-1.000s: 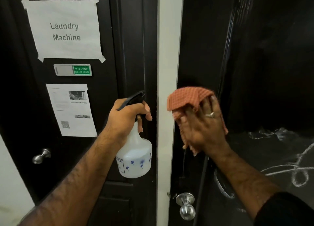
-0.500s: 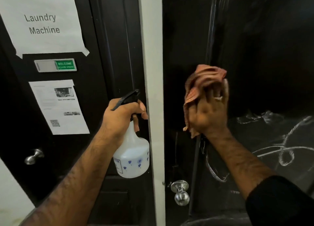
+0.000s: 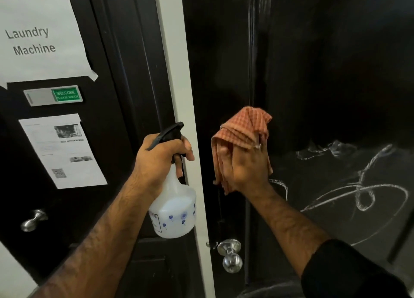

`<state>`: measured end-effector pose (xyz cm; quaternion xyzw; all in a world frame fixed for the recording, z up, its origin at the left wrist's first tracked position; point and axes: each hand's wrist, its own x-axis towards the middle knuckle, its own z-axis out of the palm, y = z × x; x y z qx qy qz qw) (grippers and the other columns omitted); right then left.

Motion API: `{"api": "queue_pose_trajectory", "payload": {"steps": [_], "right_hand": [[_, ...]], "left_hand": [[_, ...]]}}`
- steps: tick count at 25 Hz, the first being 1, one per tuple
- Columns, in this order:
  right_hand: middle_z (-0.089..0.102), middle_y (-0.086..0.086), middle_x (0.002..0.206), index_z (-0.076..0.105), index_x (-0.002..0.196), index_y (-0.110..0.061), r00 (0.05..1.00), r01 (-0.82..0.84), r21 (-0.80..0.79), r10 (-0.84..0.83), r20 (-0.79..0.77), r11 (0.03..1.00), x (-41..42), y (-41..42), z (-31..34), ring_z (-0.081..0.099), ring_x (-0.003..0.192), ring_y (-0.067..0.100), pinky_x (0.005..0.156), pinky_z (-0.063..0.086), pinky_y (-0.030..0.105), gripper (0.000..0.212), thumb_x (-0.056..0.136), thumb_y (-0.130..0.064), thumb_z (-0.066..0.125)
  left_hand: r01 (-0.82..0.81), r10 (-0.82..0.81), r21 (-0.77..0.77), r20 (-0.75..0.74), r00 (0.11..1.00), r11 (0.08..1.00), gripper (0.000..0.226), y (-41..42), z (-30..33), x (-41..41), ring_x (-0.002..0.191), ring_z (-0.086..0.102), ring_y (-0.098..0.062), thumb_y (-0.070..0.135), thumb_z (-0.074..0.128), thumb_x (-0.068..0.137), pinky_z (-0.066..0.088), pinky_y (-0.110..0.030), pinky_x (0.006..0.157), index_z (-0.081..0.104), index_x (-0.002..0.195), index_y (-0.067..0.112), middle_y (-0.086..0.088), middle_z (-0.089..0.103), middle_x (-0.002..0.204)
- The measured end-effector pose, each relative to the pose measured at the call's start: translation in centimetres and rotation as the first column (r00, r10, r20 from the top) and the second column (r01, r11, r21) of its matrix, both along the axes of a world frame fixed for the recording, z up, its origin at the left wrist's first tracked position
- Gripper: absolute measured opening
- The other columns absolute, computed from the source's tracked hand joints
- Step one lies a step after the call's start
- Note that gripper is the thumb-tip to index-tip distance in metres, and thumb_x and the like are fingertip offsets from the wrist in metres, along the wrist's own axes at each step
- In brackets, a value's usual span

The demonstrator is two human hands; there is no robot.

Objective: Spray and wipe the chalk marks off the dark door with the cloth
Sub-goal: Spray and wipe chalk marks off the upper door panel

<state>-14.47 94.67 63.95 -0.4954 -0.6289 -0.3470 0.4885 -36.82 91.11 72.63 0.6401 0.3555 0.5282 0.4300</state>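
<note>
The flat, open right hand [image 3: 247, 163] is pressing the orange checked cloth [image 3: 242, 132] against the dark door [image 3: 324, 73] to rub chalk marks [image 3: 358, 192]; the left hand [image 3: 160, 156] is gripping the white plastic spray bottle [image 3: 173, 210] ready.

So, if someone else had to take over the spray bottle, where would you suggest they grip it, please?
Probably the narrow neck of the spray bottle, just under the black trigger head, approached from the left as the left hand does now: the body below flares too wide for one hand.

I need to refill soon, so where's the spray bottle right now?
In the head view, the spray bottle hangs left of centre, gripped at its trigger neck by the left hand, in front of the white door frame.
</note>
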Motion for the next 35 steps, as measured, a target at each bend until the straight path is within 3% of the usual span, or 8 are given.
{"api": "queue_pose_trajectory", "payload": {"steps": [5,10,14,19,22,25,32,35], "right_hand": [[0.062,0.022,0.145,0.051,0.151,-0.004,0.983,0.052,0.122,-0.03,-0.18,0.991,-0.3,2.0,10.8,0.059,0.136,0.039,0.13,0.018,0.06,0.068,0.113,-0.053,0.023],[0.065,0.021,0.14,0.063,0.137,-0.005,0.981,0.164,0.187,-0.18,0.07,0.969,4.3,0.4,3.2,0.054,0.141,0.04,0.125,0.016,0.074,0.045,0.11,-0.039,0.049],[0.061,0.024,0.145,0.064,0.138,-0.006,0.943,0.314,0.305,-0.333,0.01,0.899,13.2,0.2,3.1,0.045,0.147,0.041,0.123,0.014,0.077,0.037,0.105,-0.024,0.061],[0.067,0.026,0.088,0.068,0.106,0.003,0.8,0.577,0.219,-0.49,-0.346,0.787,12.4,0.3,3.5,0.066,0.086,0.042,0.11,0.041,0.075,0.036,0.112,-0.028,0.05],[0.072,0.028,0.112,0.072,0.119,0.003,0.937,0.347,0.232,-0.325,-0.128,0.909,6.5,0.9,0.6,0.069,0.112,0.047,0.119,0.034,0.071,0.038,0.108,-0.031,0.06],[0.053,0.025,0.154,0.054,0.15,-0.005,0.981,0.189,0.15,-0.192,0.007,0.97,8.4,0.0,1.3,0.039,0.152,0.045,0.129,0.01,0.067,0.053,0.109,-0.039,0.052],[0.062,0.03,0.141,0.06,0.139,0.005,0.886,0.462,0.228,-0.432,-0.17,0.857,26.4,-1.5,0.6,0.046,0.144,0.047,0.118,0.021,0.083,0.04,0.112,-0.023,0.054],[0.068,0.029,0.107,0.068,0.117,0.004,0.781,0.582,0.102,-0.52,-0.344,0.806,24.3,-1.3,0.7,0.059,0.108,0.042,0.111,0.035,0.081,0.035,0.115,-0.022,0.045]], "left_hand": [[-0.018,0.018,0.002,-0.005,1.0,1.0,0.01,0.4,0.5,0.7,0.051,0.057,-0.02,0.003,0.065,0.089,0.05,-0.024,0.05,0.072,0.091,-0.002,-0.021,0.072,0.085],[0.008,-0.008,0.008,-0.032,0.999,1.0,0.015,-0.3,0.4,2.9,0.047,0.058,-0.016,-0.001,0.06,0.091,0.049,-0.025,0.047,0.071,0.08,0.002,-0.021,0.07,0.079],[0.04,-0.038,0.027,-0.062,0.997,0.999,0.014,-0.2,0.6,4.9,0.048,0.059,-0.012,0.0,0.061,0.092,0.049,-0.026,0.048,0.072,0.084,0.001,-0.022,0.069,0.081],[0.023,-0.023,0.013,-0.06,0.998,1.0,0.011,-0.3,0.0,5.8,0.05,0.061,-0.011,0.004,0.063,0.092,0.052,-0.026,0.053,0.073,0.088,0.002,-0.02,0.071,0.083],[0.011,-0.012,-0.02,-0.04,0.999,1.0,0.01,-0.3,-0.5,6.4,0.051,0.06,-0.013,0.006,0.064,0.09,0.05,-0.029,0.053,0.073,0.088,0.002,-0.02,0.072,0.084],[0.021,-0.022,-0.027,-0.032,0.999,0.999,0.01,-0.4,-0.8,7.9,0.051,0.06,-0.012,0.004,0.064,0.09,0.05,-0.029,0.051,0.073,0.088,0.002,-0.02,0.072,0.083],[0.038,-0.039,-0.044,-0.028,0.999,0.998,0.022,-0.9,-2.1,11.2,0.052,0.061,-0.011,0.019,0.071,0.081,0.05,-0.026,0.05,0.074,0.093,0.001,-0.018,0.072,0.086],[0.006,-0.007,-0.048,-0.014,1.0,0.999,0.019,-1.5,-2.5,12.7,0.051,0.058,-0.015,0.019,0.071,0.078,0.049,-0.028,0.051,0.075,0.089,0.004,-0.019,0.073,0.086]]}}
